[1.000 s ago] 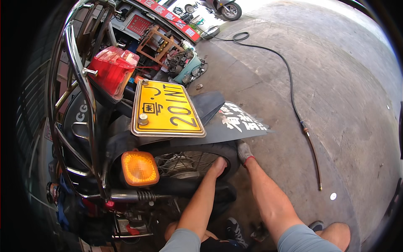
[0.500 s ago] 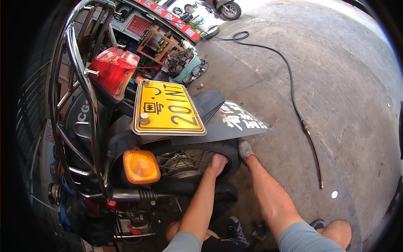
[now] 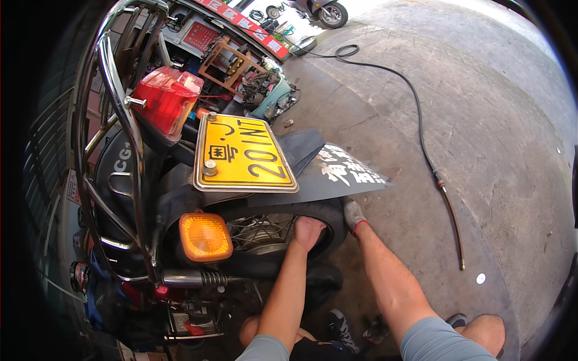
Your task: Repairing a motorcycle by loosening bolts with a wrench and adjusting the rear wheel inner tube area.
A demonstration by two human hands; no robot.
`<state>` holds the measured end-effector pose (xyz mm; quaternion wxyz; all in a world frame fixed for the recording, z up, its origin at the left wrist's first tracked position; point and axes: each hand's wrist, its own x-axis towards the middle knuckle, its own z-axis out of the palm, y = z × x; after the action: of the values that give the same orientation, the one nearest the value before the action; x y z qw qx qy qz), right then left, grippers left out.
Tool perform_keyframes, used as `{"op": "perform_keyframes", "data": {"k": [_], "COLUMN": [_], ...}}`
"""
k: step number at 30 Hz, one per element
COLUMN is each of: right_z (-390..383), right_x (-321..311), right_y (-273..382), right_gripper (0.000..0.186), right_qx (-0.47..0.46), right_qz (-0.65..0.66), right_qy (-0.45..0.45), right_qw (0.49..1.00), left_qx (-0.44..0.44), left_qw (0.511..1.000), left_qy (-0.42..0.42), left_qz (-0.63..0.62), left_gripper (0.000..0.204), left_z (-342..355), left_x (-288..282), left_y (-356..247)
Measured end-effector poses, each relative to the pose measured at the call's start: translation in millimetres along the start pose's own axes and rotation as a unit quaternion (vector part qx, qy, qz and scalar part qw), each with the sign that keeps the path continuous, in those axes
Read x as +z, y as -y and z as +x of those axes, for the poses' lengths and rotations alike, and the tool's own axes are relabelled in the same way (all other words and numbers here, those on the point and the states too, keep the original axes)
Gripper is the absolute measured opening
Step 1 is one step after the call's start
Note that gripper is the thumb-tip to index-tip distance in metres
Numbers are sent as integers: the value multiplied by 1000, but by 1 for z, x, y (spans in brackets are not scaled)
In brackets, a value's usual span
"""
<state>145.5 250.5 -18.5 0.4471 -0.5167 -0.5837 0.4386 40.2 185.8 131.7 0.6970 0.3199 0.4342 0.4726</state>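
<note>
My bare left hand (image 3: 309, 233) reaches through the spokes side of a motorcycle's rear wheel and rests at the inner edge of the black tyre (image 3: 333, 231). Its fingers look curled, but their tips and anything in them are hidden. On the tyre's outer side is my right hand (image 3: 354, 214), in a grey glove with a red cuff. Its fingers are mostly out of sight beside the tyre, under the black mud flap (image 3: 301, 183). Spokes and a metal hub (image 3: 262, 231) show left of my left hand. Above the wheel sits a yellow licence plate (image 3: 244, 154).
An orange turn signal (image 3: 205, 237) and a chrome rack (image 3: 111, 72) stick out on the left. A black hose (image 3: 415, 99) with a brown end lies on the concrete floor. At the back stand a teal bin (image 3: 271, 99) of parts and a parked scooter (image 3: 330, 13).
My left hand has moved slightly left and turned a little at the wheel's inner edge. My right hand stays beside the tyre. The whole view has shifted slightly.
</note>
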Motion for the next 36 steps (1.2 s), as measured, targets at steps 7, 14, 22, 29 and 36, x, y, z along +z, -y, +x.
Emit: {"op": "perform_keyframes", "data": {"k": [7,14,22,29,36], "right_z": [1,2,-5,1,-5], "right_x": [8,9,13,-23,-45], "right_y": [1,-5,-12,89,31], "right_gripper": [33,32,31,31,32], "right_qx": [-55,-85,48,0,-64], "right_qz": [-26,0,204,39,-170], "right_qy": [-27,-59,-6,-14,29], "right_qw": [998,995,978,999,983], "left_qx": [46,112,99,-47,-140], "left_qw": [996,988,993,934,913], "left_qy": [50,28,-65,-236,-205], "left_qz": [-56,-98,-13,264,322], "left_gripper": [40,41,41,41,23], "left_z": [-10,-19,-10,-3,16], "left_x": [1,27,19,-95,-41], "left_y": [-18,-31,-10,49,88]}}
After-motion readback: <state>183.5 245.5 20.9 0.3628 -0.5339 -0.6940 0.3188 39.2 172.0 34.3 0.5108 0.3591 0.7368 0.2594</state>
